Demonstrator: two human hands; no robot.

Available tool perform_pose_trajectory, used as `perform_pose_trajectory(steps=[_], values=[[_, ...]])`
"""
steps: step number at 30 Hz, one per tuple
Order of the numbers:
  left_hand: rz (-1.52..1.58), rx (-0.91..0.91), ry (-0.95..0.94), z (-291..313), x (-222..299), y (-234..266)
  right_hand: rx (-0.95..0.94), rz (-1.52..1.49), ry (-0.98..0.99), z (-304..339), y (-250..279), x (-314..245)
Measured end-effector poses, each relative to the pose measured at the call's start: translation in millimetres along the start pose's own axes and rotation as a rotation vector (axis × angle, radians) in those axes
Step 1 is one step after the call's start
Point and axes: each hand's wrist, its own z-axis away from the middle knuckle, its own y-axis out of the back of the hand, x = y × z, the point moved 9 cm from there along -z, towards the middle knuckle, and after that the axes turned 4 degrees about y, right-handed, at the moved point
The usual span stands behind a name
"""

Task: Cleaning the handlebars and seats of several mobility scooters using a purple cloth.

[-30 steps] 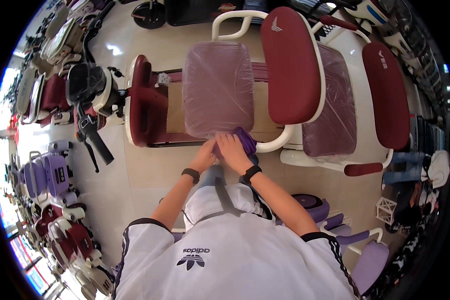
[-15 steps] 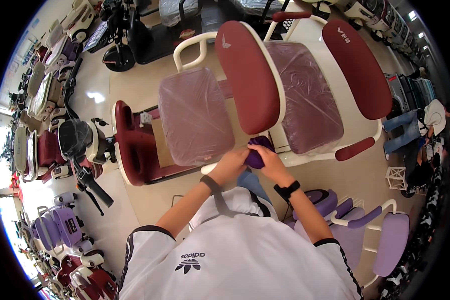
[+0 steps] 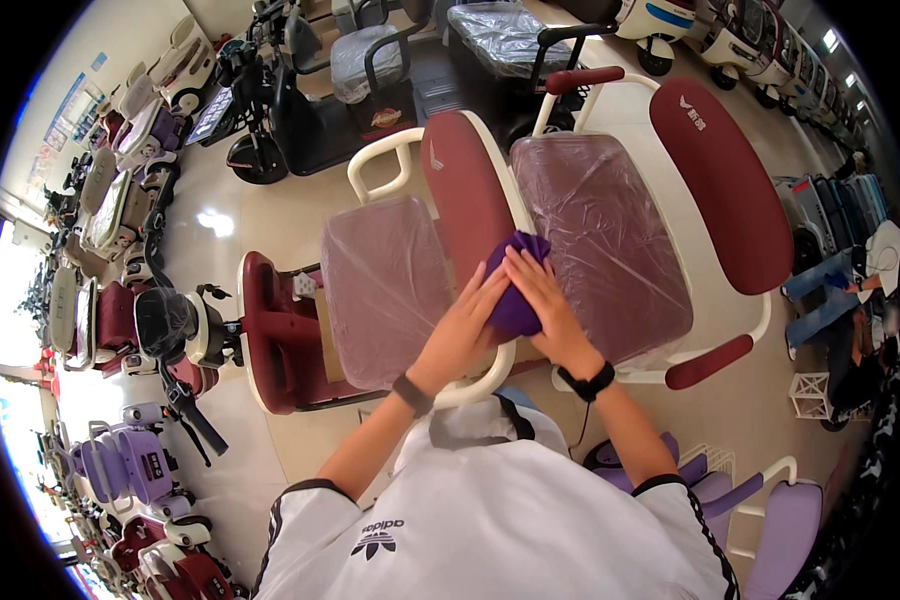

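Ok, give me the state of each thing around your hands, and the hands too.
Purple cloth: bunched, over part of the front backrest
Left hand: fingers extended, on the cloth
Right hand: fingers extended, on the cloth
Front backrest: visible part not wrapped
Front seat: covered in clear plastic
Rear seat: covered in clear plastic
Rear backrest: not wrapped

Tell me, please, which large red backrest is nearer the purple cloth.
The left red backrest: the purple cloth overlaps its lower end, while the right red backrest stands clear.
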Motion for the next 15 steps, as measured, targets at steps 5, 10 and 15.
perform_pose_trajectory(steps=[5,10,15], values=[[0.013,0.067,-0.007,-3.9,-15.3,-10.9,-0.057,-0.206,0.072,-1.6,-6.3,36.5],[0.005,0.083,0.054,-43.7,-38.4,-1.9,-0.144,-0.362,0.157,-41.9,-6.1,75.7],[-0.053,0.139,0.057,-88.7,-74.0,14.1,-0.173,-0.376,0.196,-92.7,-17.6,124.1]])
